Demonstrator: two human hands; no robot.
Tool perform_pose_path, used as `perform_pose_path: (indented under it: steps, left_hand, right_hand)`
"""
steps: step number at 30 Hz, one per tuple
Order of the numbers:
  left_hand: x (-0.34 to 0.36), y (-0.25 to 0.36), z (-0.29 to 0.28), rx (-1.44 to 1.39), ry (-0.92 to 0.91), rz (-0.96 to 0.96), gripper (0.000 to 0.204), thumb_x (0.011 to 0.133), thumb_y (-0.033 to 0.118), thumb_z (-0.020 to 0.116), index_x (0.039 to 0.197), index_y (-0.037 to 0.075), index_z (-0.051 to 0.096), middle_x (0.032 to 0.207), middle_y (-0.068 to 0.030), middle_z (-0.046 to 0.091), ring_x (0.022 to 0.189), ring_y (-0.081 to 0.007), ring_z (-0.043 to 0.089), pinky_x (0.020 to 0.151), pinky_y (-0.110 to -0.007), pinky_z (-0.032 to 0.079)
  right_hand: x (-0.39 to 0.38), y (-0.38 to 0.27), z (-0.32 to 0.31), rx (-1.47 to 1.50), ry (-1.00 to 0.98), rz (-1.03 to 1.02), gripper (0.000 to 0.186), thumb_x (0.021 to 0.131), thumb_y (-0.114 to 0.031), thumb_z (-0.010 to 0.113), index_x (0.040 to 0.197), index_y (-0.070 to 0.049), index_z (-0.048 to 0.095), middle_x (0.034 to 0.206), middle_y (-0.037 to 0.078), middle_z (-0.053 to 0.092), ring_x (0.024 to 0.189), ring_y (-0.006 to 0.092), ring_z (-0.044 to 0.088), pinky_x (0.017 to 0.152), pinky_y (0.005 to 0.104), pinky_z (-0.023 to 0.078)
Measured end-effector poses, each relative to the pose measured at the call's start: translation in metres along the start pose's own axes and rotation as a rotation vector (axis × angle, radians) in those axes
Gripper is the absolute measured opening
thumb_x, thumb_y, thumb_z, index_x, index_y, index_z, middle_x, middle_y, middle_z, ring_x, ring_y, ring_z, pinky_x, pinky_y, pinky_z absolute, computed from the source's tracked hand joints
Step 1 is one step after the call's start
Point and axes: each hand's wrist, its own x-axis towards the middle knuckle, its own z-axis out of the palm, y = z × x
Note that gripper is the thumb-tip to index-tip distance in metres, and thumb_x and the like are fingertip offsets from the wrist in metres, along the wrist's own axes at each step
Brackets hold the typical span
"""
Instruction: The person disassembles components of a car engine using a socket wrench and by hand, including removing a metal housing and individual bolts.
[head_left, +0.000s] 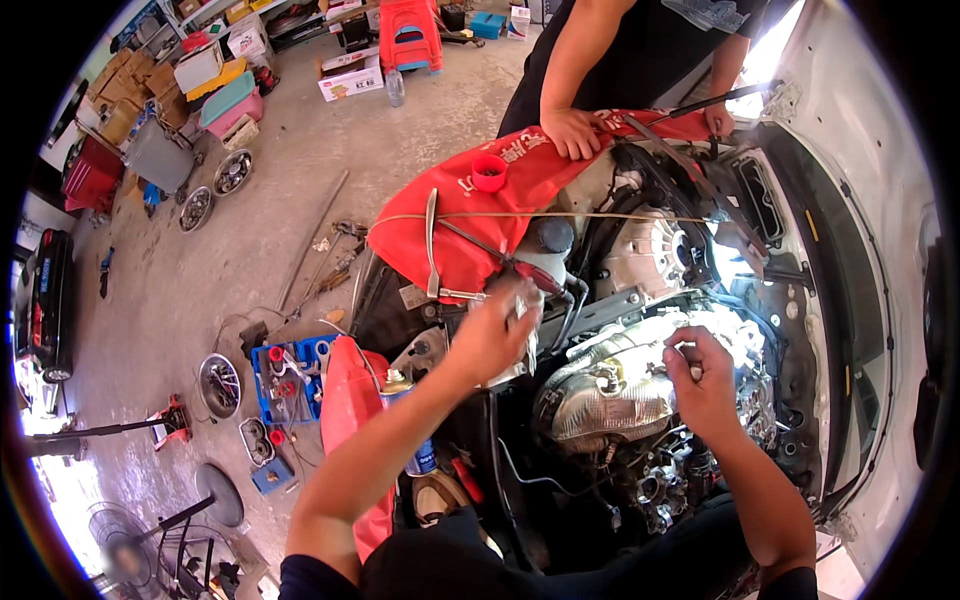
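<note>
My left hand [497, 330] hangs over the near left side of the engine bay, beside a whitish crumpled thing [528, 345]. Its fingers bend downward, blurred and partly hidden, so their grip is unclear. Just beyond it, a silver bar-handled wrench [433, 245] and a red-handled screwdriver [535, 277] lie on a red fender cover [425, 235]. Above the brightly lit engine [610, 405], my right hand [703, 375] is closed with thumb and fingers drawn together. Whatever may be between those fingertips is too small to make out.
A co-worker's hand [572, 133] presses on the cover near a red cup [488, 173]. The raised hood [880, 130] stands at right. On the floor at left are a blue tool case [265, 395], metal bowls [220, 385] and a fan [125, 550]. A spray can [422, 460] stands near my left forearm.
</note>
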Motion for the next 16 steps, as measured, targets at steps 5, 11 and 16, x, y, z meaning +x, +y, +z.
perform_pose_path:
  steps: [5, 11, 16]
  left_hand:
    - [0.122, -0.064, -0.031, 0.213, 0.425, -0.08, 0.061, 0.086, 0.039, 0.071, 0.129, 0.0, 0.052, 0.123, -0.0234, 0.052, 0.098, -0.041, 0.06, 0.086, -0.047, 0.05]
    - [0.159, -0.15, -0.06, 0.711, 0.433, 0.181, 0.076, 0.077, 0.052, 0.072, 0.132, 0.004, 0.049, 0.127, -0.0157, 0.054, 0.118, -0.0335, 0.053, 0.111, -0.051, 0.031]
    - [0.152, -0.149, -0.066, 0.851, 0.365, 0.215, 0.073, 0.077, 0.056, 0.069, 0.13, 0.009, 0.052, 0.131, -0.0131, 0.055, 0.132, -0.0284, 0.044, 0.117, -0.058, 0.017]
  right_hand:
    - [-0.008, 0.04, 0.008, -0.215, -0.109, -0.093, 0.01, 0.087, -0.008, 0.065, 0.095, -0.002, 0.063, 0.069, 0.005, 0.06, 0.058, 0.0135, 0.053, 0.056, 0.0279, 0.044]
    - [-0.024, 0.036, 0.014, -0.345, -0.469, -0.044, 0.041, 0.084, -0.01, 0.061, 0.124, -0.004, 0.051, 0.105, 0.023, 0.062, 0.096, 0.0402, 0.062, 0.085, 0.0446, 0.048]
    - [-0.006, 0.048, 0.03, -0.43, -0.634, -0.045, 0.058, 0.086, -0.015, 0.064, 0.138, -0.004, 0.039, 0.122, 0.026, 0.056, 0.118, 0.0383, 0.055, 0.097, 0.0469, 0.044]
